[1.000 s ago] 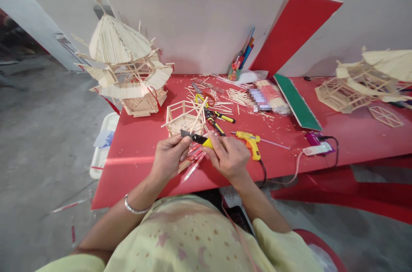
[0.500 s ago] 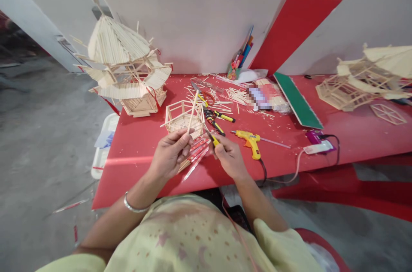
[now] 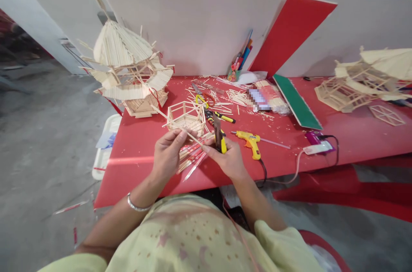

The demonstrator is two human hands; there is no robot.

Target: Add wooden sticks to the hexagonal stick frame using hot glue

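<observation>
My left hand (image 3: 168,152) pinches a thin wooden stick (image 3: 194,138) above the table. The stick slants from upper left down to the right, and the thumb of my right hand (image 3: 231,161) meets its lower end. In my right hand a utility knife (image 3: 217,128) with a yellow-and-black handle is gripped, its broad blade pointing up and away from the stick. Just beyond my hands stands a small open-topped wooden stick frame (image 3: 186,122). Beneath my hands lie several sticks in red-printed clear wrappers (image 3: 197,159).
A stick-built pavilion model (image 3: 124,46) stands at the left, another model (image 3: 350,85) at the right. Pliers (image 3: 227,117), scissors (image 3: 202,97) and loose sticks (image 3: 237,97) lie behind. A yellow glue gun (image 3: 249,138) with its cord, a green board (image 3: 298,101) and a pen holder (image 3: 233,72) are right of centre.
The stick has turned from nearly upright to a low slant, its lower end now at my right fingers. The knife has swung so its blade points up.
</observation>
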